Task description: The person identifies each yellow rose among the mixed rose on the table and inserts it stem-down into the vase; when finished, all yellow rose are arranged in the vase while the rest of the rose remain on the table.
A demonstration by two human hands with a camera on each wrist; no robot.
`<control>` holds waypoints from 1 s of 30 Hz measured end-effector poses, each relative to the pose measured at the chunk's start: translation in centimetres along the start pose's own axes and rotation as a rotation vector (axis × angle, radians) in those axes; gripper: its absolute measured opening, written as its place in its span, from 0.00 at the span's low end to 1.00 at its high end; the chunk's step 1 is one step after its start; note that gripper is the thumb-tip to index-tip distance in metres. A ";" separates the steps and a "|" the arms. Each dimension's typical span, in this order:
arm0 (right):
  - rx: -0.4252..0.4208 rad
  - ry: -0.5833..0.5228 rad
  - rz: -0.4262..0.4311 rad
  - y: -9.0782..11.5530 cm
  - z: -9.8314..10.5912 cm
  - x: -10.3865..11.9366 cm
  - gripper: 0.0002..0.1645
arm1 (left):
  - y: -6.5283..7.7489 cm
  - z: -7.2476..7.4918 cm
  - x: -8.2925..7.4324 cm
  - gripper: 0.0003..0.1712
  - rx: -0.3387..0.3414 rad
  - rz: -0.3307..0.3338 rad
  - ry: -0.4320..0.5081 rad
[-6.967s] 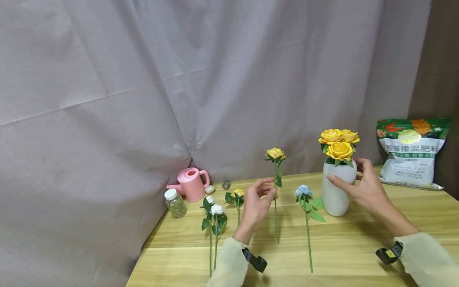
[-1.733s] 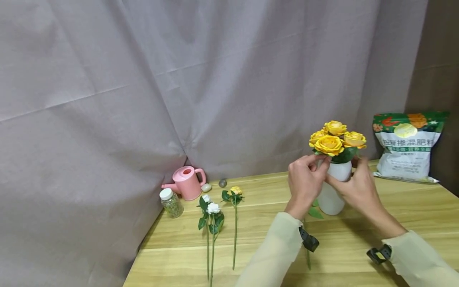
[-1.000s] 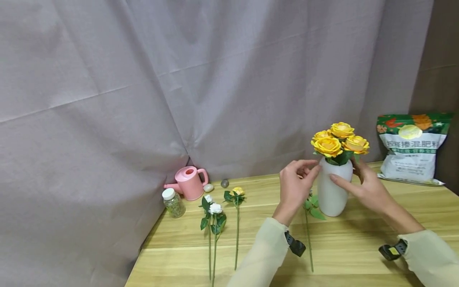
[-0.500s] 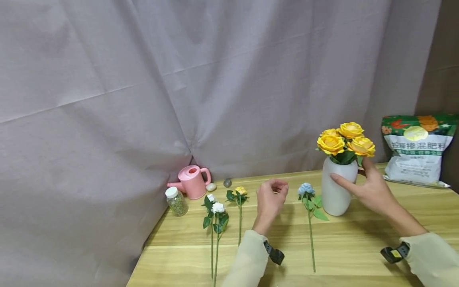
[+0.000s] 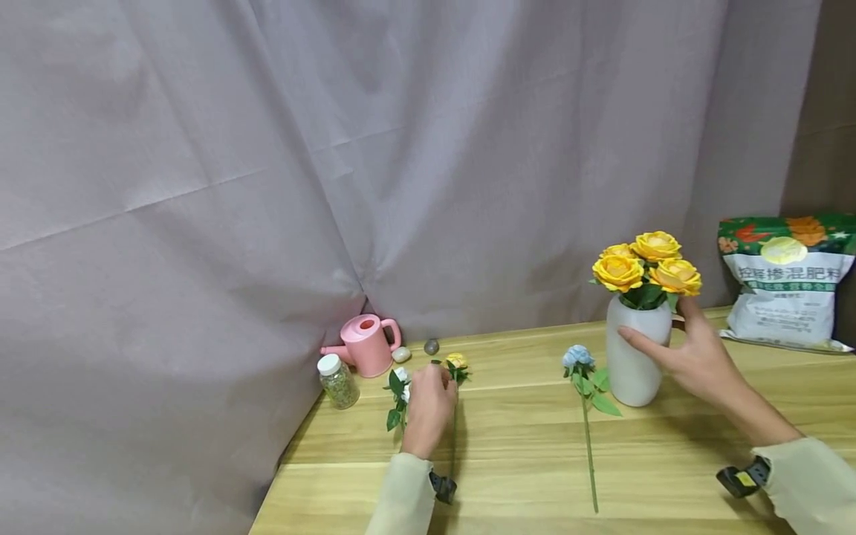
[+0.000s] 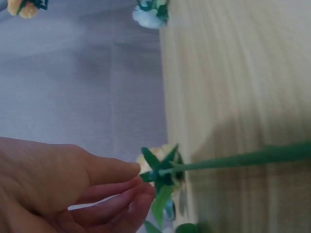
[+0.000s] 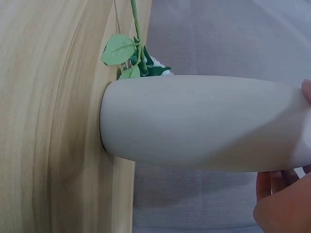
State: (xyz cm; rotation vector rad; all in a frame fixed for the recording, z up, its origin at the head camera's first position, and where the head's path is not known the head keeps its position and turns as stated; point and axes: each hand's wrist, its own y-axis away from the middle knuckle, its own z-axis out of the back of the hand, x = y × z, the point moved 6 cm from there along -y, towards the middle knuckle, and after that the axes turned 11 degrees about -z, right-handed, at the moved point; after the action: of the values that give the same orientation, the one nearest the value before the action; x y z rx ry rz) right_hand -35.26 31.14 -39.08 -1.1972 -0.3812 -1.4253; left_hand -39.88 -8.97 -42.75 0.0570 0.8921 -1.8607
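My right hand [image 5: 695, 360] grips the white vase [image 5: 635, 364] by its upper right side, thumb across the front. The vase stands upright on the table with several yellow roses [image 5: 618, 273] in it. At the left, my left hand [image 5: 430, 407] is at a lone yellow rose [image 5: 458, 361] lying on the table. In the left wrist view its thumb and bent fingers come right up to the green leaves [image 6: 160, 172] under the bloom, the stem running on beyond them. White roses [image 5: 399, 377] are partly hidden behind this hand. A blue flower [image 5: 578, 357] lies left of the vase.
A pink watering can [image 5: 366, 347], a white-capped jar [image 5: 338, 383] and two stones [image 5: 401, 354] stand at the back left of the wooden table [image 5: 521, 461]. A fertilizer bag [image 5: 785, 286] is at the back right, before a grey curtain [image 5: 468, 163].
A yellow rose that my left hand held has joined those in the vase. That hand then let go and moved left to the lone yellow rose. My right hand stays on the vase.
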 end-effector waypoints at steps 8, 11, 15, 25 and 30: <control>-0.014 0.004 0.001 -0.2 0.1 -0.4 0.58 | 0.4 -1.4 0.7 0.21 0.098 0.017 -0.007; -0.020 0.003 0.012 -0.3 0.0 -0.6 0.58 | 0.6 -2.2 1.3 0.08 0.145 0.050 0.013; -0.020 -0.003 0.025 -0.4 -0.1 -0.6 0.59 | 0.9 -2.6 1.9 0.04 0.160 0.068 0.071; 0.019 0.004 -0.007 -0.2 -0.1 -0.3 0.58 | 0.4 -2.0 2.3 0.08 0.120 0.134 0.325; 0.025 0.006 -0.015 -0.1 0.0 -0.3 0.58 | -0.3 -1.8 1.4 0.12 0.103 0.131 0.482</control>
State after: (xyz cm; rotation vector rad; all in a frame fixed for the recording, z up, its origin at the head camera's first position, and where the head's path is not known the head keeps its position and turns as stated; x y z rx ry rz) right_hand -35.46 31.35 -39.30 -1.1715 -0.4034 -1.4328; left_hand -41.35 -8.89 -44.47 0.6350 1.0850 -1.7969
